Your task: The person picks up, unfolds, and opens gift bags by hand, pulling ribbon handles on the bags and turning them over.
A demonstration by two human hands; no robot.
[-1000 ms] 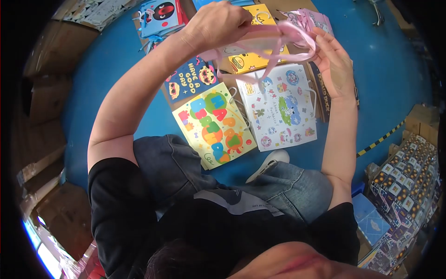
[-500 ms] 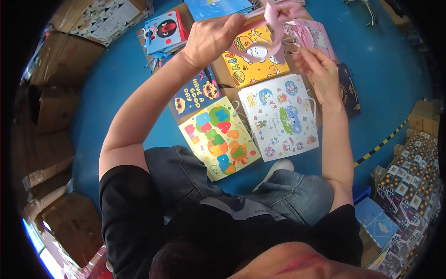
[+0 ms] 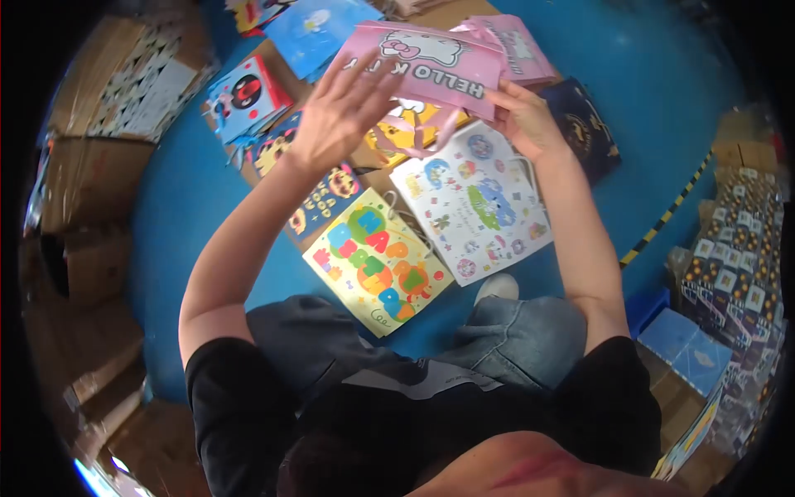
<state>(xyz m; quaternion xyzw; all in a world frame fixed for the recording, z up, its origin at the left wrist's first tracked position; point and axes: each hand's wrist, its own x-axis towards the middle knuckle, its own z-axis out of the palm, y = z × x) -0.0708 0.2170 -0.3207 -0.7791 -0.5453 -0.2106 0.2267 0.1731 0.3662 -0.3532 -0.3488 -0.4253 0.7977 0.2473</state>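
A pink Hello Kitty gift bag point(image 3: 424, 70) is raised above the other bags, its lettering upside down from here. Pink ribbon handles point(image 3: 431, 142) hang from its near side. My right hand point(image 3: 527, 118) pinches the bag's right edge between thumb and fingers. With fingers spread, my left hand point(image 3: 341, 116) is over the bag's left end; whether it touches is unclear. Partly covered below lies a yellow cartoon bag point(image 3: 400, 137). Nearer me are a white bag with small cartoon prints point(image 3: 474, 203) and a pale yellow bag with colourful lettering point(image 3: 377, 265).
Around them lie a red-and-blue bag stack point(image 3: 248, 95), a light blue bag point(image 3: 319, 33), dark blue bags point(image 3: 582, 128) and another pink bag point(image 3: 522, 50). Cardboard boxes point(image 3: 91, 182) line the left. Wrapped patterned goods point(image 3: 733, 257) stand right, past striped floor tape point(image 3: 667, 211).
The pink bag has swung flat, showing its printed face. My left hand has let go and spread its fingers; my right hand has taken the bag's edge. The view has shifted slightly.
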